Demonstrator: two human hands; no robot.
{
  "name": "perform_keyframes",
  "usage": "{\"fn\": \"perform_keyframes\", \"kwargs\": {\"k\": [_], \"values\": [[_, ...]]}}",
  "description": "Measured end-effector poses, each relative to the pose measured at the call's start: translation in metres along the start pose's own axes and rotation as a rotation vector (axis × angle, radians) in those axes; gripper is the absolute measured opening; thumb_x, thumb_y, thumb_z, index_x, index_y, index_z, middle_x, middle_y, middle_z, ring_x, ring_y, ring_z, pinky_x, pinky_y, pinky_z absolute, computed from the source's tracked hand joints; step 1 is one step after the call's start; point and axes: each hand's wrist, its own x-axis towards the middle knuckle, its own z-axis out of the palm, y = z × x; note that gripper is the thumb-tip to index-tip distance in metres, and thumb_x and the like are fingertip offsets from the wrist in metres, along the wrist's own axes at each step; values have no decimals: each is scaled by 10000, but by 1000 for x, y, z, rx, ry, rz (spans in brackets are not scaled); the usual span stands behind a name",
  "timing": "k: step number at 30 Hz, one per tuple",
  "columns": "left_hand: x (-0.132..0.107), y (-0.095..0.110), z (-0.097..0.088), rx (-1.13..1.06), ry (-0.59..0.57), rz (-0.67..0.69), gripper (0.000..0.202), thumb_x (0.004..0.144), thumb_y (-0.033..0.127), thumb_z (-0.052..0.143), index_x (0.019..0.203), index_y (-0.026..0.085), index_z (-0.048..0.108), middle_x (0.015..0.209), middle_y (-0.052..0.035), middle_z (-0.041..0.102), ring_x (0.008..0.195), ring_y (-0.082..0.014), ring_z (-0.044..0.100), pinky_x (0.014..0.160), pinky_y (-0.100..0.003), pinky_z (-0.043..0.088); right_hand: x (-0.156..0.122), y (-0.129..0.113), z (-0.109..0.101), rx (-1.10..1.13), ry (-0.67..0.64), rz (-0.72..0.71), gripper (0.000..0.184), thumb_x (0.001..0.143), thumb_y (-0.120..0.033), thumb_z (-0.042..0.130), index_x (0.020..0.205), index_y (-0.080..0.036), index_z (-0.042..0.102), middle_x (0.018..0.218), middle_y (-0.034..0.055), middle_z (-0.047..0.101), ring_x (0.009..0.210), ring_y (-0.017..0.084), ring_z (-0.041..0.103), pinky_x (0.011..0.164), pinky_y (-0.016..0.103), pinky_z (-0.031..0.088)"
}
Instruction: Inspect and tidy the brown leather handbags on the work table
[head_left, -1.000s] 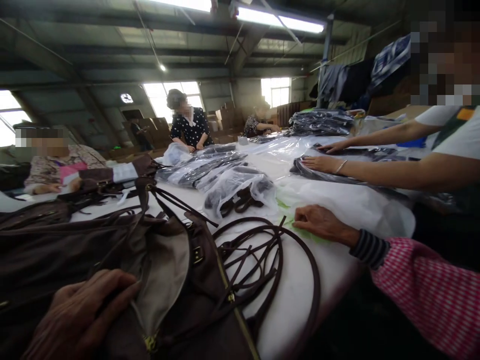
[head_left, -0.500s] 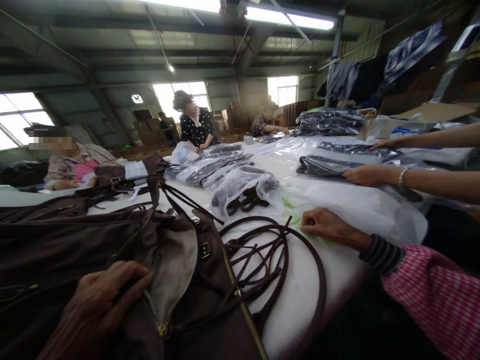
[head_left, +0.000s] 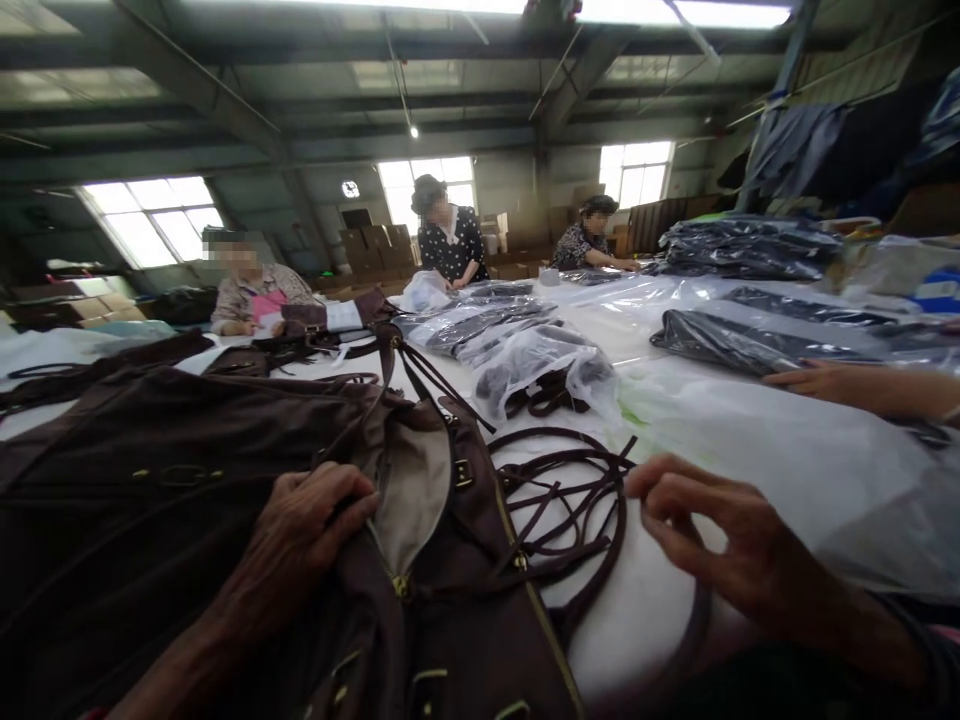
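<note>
A dark brown handbag (head_left: 225,420) lies across the near left of the table, its zipped opening spread to a pale beige lining (head_left: 412,490). My left hand (head_left: 307,530) is closed at the edge of that opening, thumb and fingers gripping the bag. A brass zipper pull (head_left: 403,586) sits at the lower end of the gap. Long brown straps (head_left: 562,500) curl over the table on the bag's right side. Just right of these straps hovers my right hand (head_left: 720,540), fingers bent and thumb apart, nothing visible in it.
Clear plastic-wrapped bundles (head_left: 517,330) cover the table's middle, with a higher stack (head_left: 750,250) at the back right. A co-worker's hand (head_left: 847,385) reaches in from the right onto a wrapped dark item (head_left: 742,335). Several people work along the far side.
My right hand has come off the light green patch on the table, moved nearer the straps and loosened from a closed shape. The view has turned left; my left hand stays on the bag.
</note>
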Motion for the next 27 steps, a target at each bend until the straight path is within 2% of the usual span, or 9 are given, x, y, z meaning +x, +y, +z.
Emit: {"fn": "perform_keyframes", "kwargs": {"k": [3,6,10,12,13,15,18,23,27], "values": [[-2,3,-1,-5,11,9,355,961,533,473,839,240,632,845,6,679,832,-215,606,881,-390,343,5,-1,27,-50,-221,-120,131,946,-135,493,876,-224,558,961,65,646,831,175,610,706,282,493],[-3,5,-1,-3,19,18,322,971,491,482,839,234,624,846,13,671,830,-202,595,876,-380,336,9,9,39,-147,-330,-75,130,914,-104,495,876,-210,560,910,54,633,807,174,590,720,290,474],[-3,7,0,-6,24,22,290,964,459,503,838,228,624,845,20,661,836,-195,591,873,-375,323,14,17,29,-148,-443,53,142,935,-161,522,803,-210,537,909,33,634,813,170,583,748,292,455],[-3,7,1,-18,24,21,285,962,459,507,845,227,625,850,19,661,845,-196,589,877,-378,318,21,16,18,-120,-499,120,73,939,-253,589,873,-225,601,940,21,651,858,182,592,776,296,451],[-3,7,1,-24,24,23,282,963,455,506,847,227,625,852,18,661,846,-195,588,881,-379,314,27,15,14,-107,-508,158,76,934,-315,625,941,-240,635,963,16,660,877,188,595,782,295,449],[-4,7,1,-29,19,30,268,966,436,504,849,226,624,860,17,663,850,-193,589,886,-381,311,44,12,11,-90,-481,222,231,922,-446,657,1061,-262,666,954,10,667,856,189,594,743,286,439],[-4,8,0,-24,18,28,260,968,423,507,844,225,622,856,15,662,853,-194,586,883,-382,316,73,6,25,-83,-409,218,323,947,-532,594,1037,-235,683,840,8,650,745,173,564,651,276,395],[-5,8,0,-25,23,13,290,979,456,494,843,230,614,861,8,670,854,-202,579,879,-384,334,106,-1,71,-86,-477,73,224,908,-372,632,811,-174,674,732,11,632,681,151,543,625,261,355],[-4,7,1,-38,23,8,293,976,466,498,841,234,615,854,11,668,852,-203,579,881,-386,335,113,11,78,-41,-459,89,232,907,-279,579,718,-172,661,640,-11,599,613,128,537,593,243,348]]}}
